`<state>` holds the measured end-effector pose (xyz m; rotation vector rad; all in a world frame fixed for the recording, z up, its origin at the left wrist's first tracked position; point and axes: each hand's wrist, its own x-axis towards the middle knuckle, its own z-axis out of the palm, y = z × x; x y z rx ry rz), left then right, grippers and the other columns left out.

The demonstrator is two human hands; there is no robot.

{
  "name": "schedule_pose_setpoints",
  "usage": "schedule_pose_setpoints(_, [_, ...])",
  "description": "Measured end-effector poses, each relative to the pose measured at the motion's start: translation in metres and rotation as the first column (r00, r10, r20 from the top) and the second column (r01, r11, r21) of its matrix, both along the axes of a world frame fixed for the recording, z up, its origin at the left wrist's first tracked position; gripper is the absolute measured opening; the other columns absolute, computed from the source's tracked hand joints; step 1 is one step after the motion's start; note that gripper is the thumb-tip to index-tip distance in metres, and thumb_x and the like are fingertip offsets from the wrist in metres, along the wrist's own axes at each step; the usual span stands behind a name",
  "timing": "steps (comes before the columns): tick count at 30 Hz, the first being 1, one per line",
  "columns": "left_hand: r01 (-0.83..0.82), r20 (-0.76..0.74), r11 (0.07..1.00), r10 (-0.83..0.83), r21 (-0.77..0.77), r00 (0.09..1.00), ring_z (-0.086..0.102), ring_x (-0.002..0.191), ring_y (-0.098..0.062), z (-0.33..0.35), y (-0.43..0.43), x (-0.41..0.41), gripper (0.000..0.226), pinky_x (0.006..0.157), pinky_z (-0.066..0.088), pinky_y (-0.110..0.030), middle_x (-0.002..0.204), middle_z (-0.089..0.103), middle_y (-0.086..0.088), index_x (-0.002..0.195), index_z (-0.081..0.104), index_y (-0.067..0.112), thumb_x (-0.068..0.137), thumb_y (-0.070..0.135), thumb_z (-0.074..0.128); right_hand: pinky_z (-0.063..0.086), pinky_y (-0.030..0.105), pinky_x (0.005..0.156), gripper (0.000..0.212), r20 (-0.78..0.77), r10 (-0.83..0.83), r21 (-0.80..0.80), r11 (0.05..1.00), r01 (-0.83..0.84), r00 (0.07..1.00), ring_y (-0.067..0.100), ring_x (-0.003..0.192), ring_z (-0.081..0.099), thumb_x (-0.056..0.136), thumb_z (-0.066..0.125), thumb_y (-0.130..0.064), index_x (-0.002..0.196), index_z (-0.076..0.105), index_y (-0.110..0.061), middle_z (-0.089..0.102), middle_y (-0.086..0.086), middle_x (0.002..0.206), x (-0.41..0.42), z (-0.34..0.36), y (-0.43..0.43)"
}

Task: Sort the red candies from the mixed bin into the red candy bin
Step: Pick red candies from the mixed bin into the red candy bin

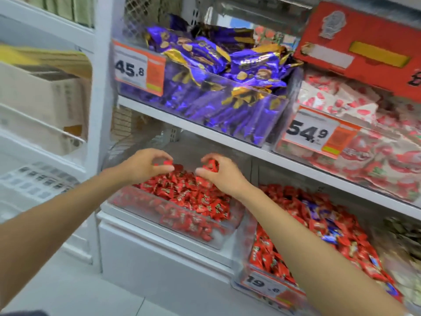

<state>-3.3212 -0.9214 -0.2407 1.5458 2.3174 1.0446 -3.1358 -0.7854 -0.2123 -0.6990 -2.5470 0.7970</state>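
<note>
1. Left hand (145,166) — fingers curled, pinching a red candy (168,162) over the far end of the red candy bin (141,202).
2. Right hand (224,176) curls around red candies (212,166) above the same bin.
3. Mixed bin (245,233) sits just right — red and blue wrappers inside.

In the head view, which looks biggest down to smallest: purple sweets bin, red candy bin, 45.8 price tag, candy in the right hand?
1. purple sweets bin
2. red candy bin, partly covered, so less sure
3. 45.8 price tag
4. red candy pinched in the right hand
</note>
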Motion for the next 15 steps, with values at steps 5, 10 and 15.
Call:
schedule_pose_setpoints(5, [-0.017, -0.012, 0.994, 0.016, -0.106, 1.000, 0.053, 0.120, -0.018, -0.009, -0.008, -0.002, 0.044, 0.096, 0.039, -0.028, 0.129, 0.060, -0.001, 0.122, 0.061, 0.019, 0.084, 0.041, 0.066, 0.034, 0.022, 0.104, 0.054, 0.392, 0.106, 0.064, 0.988, -0.142, 0.914, 0.011, 0.127, 0.048, 0.087, 0.065, -0.044, 0.134, 0.054, -0.019, 0.053, -0.005, 0.138, 0.002, 0.003, 0.011])
schedule_pose_setpoints(10, [0.129, 0.000, 0.992, -0.129, -0.006, 0.992, 0.058, 0.102, -0.008, 0.005, -0.003, 0.063, 0.038, 0.094, 0.044, -0.025, 0.112, 0.064, 0.004, 0.117, 0.064, 0.014, 0.086, 0.034, 0.067, 0.039, 0.025, 0.101, 0.028, 0.187, -0.013, 0.194, 0.981, -0.024, 0.982, 0.008, 0.115, 0.056, 0.090, 0.064, -0.028, 0.117, 0.066, -0.021, 0.064, -0.006, 0.121, 0.098, 0.020, 0.018])
schedule_pose_setpoints(15, [0.321, -0.091, 0.940, -0.311, 0.120, 0.946, 0.057, 0.097, -0.010, 0.030, 0.028, 0.168, 0.033, 0.083, 0.038, -0.015, 0.106, 0.064, 0.003, 0.114, 0.065, 0.015, 0.086, 0.032, 0.068, 0.037, 0.011, 0.080, 0.018, 0.117, -0.204, 0.184, 0.966, 0.180, 0.972, 0.008, 0.099, 0.059, 0.090, 0.065, -0.017, 0.108, 0.069, -0.019, 0.066, -0.008, 0.104, 0.221, 0.020, 0.025])
